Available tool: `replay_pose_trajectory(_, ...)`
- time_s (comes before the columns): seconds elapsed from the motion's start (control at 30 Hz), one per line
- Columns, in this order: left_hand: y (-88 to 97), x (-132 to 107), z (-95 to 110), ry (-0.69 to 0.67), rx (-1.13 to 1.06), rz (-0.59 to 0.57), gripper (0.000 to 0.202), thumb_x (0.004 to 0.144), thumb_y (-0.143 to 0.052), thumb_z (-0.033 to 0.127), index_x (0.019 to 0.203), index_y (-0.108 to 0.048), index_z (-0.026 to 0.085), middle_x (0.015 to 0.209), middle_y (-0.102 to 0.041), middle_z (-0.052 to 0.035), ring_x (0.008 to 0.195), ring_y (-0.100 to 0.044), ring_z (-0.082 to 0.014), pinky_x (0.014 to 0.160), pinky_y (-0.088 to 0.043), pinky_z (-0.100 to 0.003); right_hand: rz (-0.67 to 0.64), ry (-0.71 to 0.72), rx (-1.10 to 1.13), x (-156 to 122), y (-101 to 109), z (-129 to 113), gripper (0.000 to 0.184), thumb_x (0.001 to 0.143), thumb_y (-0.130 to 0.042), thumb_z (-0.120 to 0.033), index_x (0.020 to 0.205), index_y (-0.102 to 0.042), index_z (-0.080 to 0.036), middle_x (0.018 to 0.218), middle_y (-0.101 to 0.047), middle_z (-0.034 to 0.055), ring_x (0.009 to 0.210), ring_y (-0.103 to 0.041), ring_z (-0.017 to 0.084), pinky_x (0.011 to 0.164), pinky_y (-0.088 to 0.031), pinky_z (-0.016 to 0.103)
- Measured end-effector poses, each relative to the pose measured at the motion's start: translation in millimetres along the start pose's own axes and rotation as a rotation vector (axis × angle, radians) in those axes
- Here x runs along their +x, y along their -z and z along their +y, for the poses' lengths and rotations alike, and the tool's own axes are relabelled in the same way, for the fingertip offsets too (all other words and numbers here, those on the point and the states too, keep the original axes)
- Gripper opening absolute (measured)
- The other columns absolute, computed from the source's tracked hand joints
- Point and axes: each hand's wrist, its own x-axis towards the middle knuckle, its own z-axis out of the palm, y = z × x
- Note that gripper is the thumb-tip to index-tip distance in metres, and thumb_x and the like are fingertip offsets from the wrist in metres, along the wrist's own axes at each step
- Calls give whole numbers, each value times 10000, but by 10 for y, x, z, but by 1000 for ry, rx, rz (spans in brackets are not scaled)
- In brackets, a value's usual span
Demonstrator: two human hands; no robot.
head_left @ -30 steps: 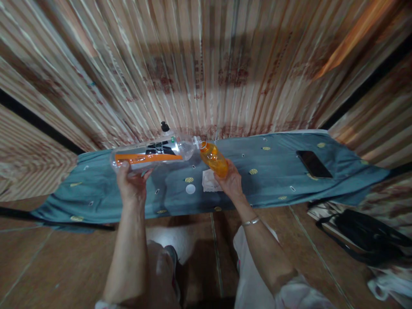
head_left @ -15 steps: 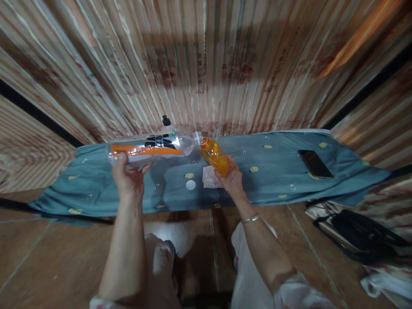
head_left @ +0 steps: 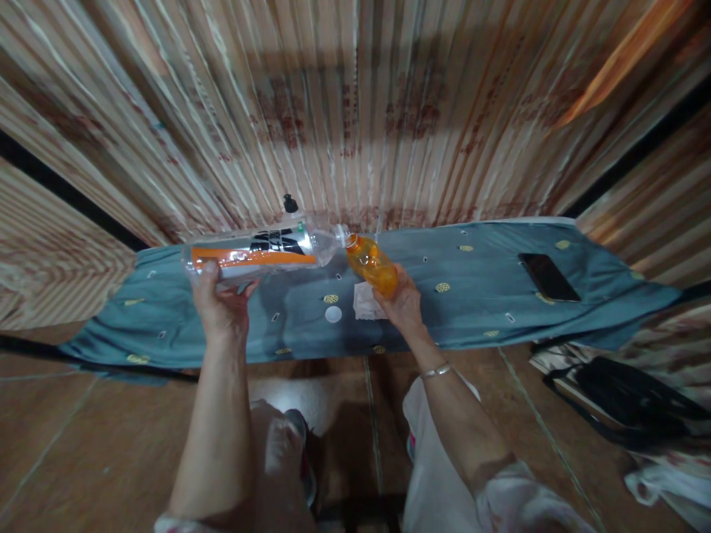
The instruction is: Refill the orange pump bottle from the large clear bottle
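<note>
We are worrying first about the two mouths: the clear bottle (head_left: 278, 248) is lying almost level at nine o'clock, pointing its neck toward three, and the amber bottle (head_left: 371, 265), near the centre of our view, is leaning its own mouth toward eleven. Whether the rims are touching or merely overlapping, we are not managing to tell. If either wrist were wavering, we are guessing that any liquid could be dribbling onto the counter (head_left: 478, 296), perhaps wetting the pale paper-like piece (head_left: 364, 303) at six o'clock from the amber bottle. We are also judging a swing likely, since the left grip (head_left: 225, 305) is cupping the larger bottle only near its base, thumb on the near side, leaving the neck unsupported; the right grip (head_left: 403, 297) is curling closely round the amber bottle's bottom end. For looks, we are finding the clear bottle glossy and see-through, wearing a silver, black and orange label, while the amber one is showing bright orange, though we are not making out whether plastic or contents are giving the colour
</note>
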Motion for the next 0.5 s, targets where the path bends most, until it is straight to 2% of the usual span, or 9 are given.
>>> replay_pose_trajectory(0.13,-13,-17,2,2,1,21,528,570,-815,503,1002,-673,234,1154,-729,-39,909,-685,-207,646,-539,-270,-3,-4,0,3,-13,17,558,793,-656,-329,1318,-532,-186,1273,-704,160,1177,-665,307,1024,-553,502)
replay_pose_trajectory(0.5,-25,-30,-8,8,13,11,499,582,-818,525,972,-673,249,1114,-733,-16,932,-691,-215,657,-542,-287,19,15,4,-8,-37,73,598,794,-658,-357,1349,-520,-182,1277,-699,156,1177,-655,311,1010,-548,501)
